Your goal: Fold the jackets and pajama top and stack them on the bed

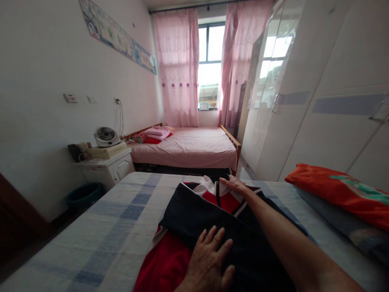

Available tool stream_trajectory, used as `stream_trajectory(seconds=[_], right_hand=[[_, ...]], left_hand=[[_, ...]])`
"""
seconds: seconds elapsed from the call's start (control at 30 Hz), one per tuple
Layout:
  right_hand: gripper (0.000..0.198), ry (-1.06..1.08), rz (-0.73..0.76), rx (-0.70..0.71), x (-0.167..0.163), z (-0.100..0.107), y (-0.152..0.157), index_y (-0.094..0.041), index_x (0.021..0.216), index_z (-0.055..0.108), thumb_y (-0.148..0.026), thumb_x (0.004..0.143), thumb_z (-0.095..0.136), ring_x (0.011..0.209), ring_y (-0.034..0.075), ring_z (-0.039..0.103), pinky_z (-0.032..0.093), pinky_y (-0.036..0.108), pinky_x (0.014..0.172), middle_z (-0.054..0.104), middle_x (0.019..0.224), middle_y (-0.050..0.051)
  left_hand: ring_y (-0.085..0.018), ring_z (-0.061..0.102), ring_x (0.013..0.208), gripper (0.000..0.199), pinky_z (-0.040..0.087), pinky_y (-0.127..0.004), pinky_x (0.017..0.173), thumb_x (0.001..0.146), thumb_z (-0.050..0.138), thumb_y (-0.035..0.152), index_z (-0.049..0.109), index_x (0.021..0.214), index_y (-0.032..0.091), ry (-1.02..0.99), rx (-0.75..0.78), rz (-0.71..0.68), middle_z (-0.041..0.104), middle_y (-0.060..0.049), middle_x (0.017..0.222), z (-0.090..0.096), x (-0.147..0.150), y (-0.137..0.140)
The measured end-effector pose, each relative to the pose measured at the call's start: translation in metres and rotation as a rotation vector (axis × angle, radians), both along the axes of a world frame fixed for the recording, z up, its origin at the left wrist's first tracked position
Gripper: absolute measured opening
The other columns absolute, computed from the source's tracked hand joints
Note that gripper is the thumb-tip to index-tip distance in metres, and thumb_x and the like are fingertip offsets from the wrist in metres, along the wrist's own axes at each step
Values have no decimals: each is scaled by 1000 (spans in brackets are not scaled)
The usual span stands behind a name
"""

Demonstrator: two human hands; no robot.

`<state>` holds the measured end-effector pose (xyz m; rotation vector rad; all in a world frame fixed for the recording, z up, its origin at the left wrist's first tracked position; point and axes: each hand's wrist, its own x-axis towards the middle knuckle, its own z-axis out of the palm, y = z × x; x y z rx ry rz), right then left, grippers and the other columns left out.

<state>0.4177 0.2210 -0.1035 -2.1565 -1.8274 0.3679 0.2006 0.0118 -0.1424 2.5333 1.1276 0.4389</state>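
A navy, red and white zip jacket (194, 207) lies front up on the bed in front of me, one dark sleeve folded across its body. My left hand (209, 255) rests flat on the dark cloth, its fingers spread and holding nothing. Stretched out to the far end of the jacket, my right hand (232, 184) has its fingers closed at the collar (208, 184), beside the top of the zip. My right forearm hides part of the jacket's right side.
Under the jacket is a white and blue striped bedsheet (121, 227). To the right lies an orange cloth bundle (337, 190) on dark fabric (331, 219). Beyond are a pink bed (194, 146), a white nightstand (112, 166) with a fan (106, 136), and white wardrobes (319, 134).
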Motion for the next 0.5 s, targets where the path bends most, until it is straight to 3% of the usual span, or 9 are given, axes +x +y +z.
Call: stream_trajectory(seconds=[0.13,0.3,0.4,0.5], right_hand=[[42,-9,32,40,0,7,-4,-12,93,66,-49,76,57,94,30,62,44,34,73,68,96,16],[20,4,146,289,-9,42,-29,-17,84,63,-35,80,55,80,20,63,41,26,67,68,83,7],[18,-3,211,475,-19,74,-60,-19,92,60,-33,82,54,84,18,60,41,26,74,66,88,4],[16,-25,299,641,-27,103,-111,-21,97,56,-31,84,53,93,16,57,39,24,82,63,98,3]], left_hand=[[-25,23,138,57,19,-48,112,83,51,44,34,138,39,-28,4,11,27,1,150,1,0,-2],[-24,26,137,52,20,-48,112,86,46,51,39,135,38,-40,18,37,32,0,148,6,2,-5],[-25,29,135,51,22,-49,111,86,45,52,41,134,37,-21,40,39,36,-1,146,6,2,-6],[-26,30,135,50,22,-49,110,87,45,49,42,134,35,6,80,37,37,-2,146,5,2,-6]])
